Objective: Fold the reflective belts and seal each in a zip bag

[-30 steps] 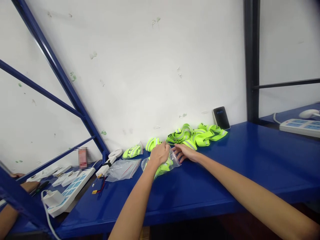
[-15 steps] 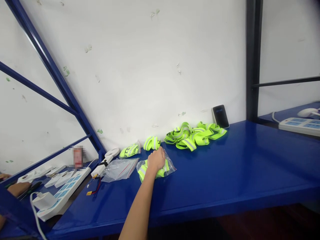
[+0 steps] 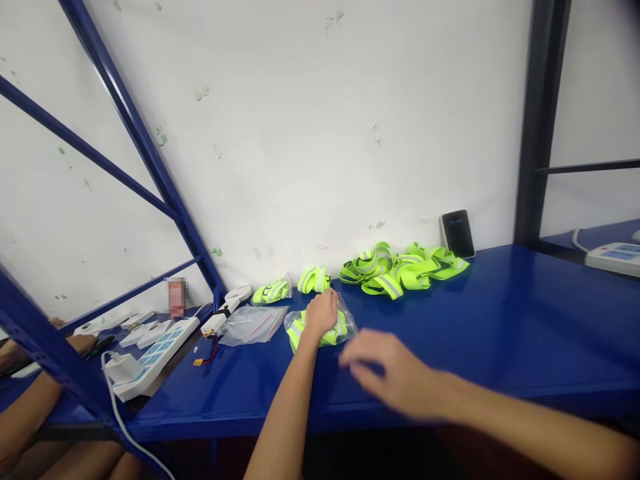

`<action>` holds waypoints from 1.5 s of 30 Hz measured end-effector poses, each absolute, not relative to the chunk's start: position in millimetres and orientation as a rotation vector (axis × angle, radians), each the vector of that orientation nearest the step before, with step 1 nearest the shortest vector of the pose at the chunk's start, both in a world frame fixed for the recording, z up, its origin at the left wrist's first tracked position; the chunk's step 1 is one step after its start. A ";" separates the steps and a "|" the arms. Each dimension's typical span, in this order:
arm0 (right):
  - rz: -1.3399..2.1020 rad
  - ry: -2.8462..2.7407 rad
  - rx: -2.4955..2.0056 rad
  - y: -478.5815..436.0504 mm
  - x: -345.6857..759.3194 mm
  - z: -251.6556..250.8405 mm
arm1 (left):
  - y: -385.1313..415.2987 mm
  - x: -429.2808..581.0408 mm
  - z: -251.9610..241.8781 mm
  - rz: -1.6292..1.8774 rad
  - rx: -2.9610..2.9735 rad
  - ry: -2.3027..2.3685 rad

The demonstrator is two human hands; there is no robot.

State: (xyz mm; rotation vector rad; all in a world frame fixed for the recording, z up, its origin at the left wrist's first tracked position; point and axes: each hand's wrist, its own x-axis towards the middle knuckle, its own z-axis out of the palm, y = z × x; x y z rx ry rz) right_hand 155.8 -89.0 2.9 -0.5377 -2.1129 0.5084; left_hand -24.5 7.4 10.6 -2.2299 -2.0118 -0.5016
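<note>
Shelf: a glossy blue metal shelf top (image 3: 500, 320) runs under both hands, against a white wall.
Frame: slanted blue steel braces (image 3: 150, 160) rise far to the left of the left hand.
Right hand: the right hand (image 3: 390, 373) hovers blurred above the shelf's front edge, fingers loosely spread and holding nothing, nearer the person than the left hand.
Power strip: a long white power strip (image 3: 155, 350) lies well to the left of the left hand.
Strap heap: a loose heap of neon yellow-green reflective straps (image 3: 400, 273) sits beyond the right hand, by the wall.
Left hand: the left hand (image 3: 323, 313) has its fingers drawn together and curled down, pressing on the filled bag.
Filled bag: a clear plastic zip bag stuffed with a neon yellow-green strap (image 3: 300, 330) lies flat under the left hand.
Empty bags: flat clear zip bags with a red seal line (image 3: 253, 325) lie just left of the left hand.
Black device: a small black rectangular device (image 3: 457, 233) leans on the wall, past the heap.
Rolled strap: a small rolled yellow-green strap (image 3: 314, 280) lies just beyond the left hand.
</note>
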 end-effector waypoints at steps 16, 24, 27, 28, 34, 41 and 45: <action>1.186 -1.812 -0.733 37.5 147.7 -15.6 | 7.2 -22.9 56.2 -0.844 -2.570 -1.961; 1.199 -1.791 -0.695 32.0 141.0 -19.8 | -7.3 -16.9 19.7 -0.944 -2.198 -1.990; 1.347 -1.705 -0.700 33.9 142.0 -20.5 | -15.7 -14.1 20.2 -0.862 -2.166 -1.973; 1.372 -1.686 -0.696 34.3 142.3 -20.7 | -17.3 -13.5 21.0 -0.841 -2.171 -1.964; 1.279 -1.661 -0.737 35.0 139.2 -22.6 | -15.2 -15.8 19.8 -0.925 -2.291 -1.926; 1.220 -1.612 -0.790 31.5 136.2 -22.3 | -6.0 -21.9 16.4 -1.287 -2.512 -1.787; 1.229 -1.627 -0.773 30.4 137.0 -23.6 | -0.8 -25.7 17.8 -1.422 -2.615 -1.832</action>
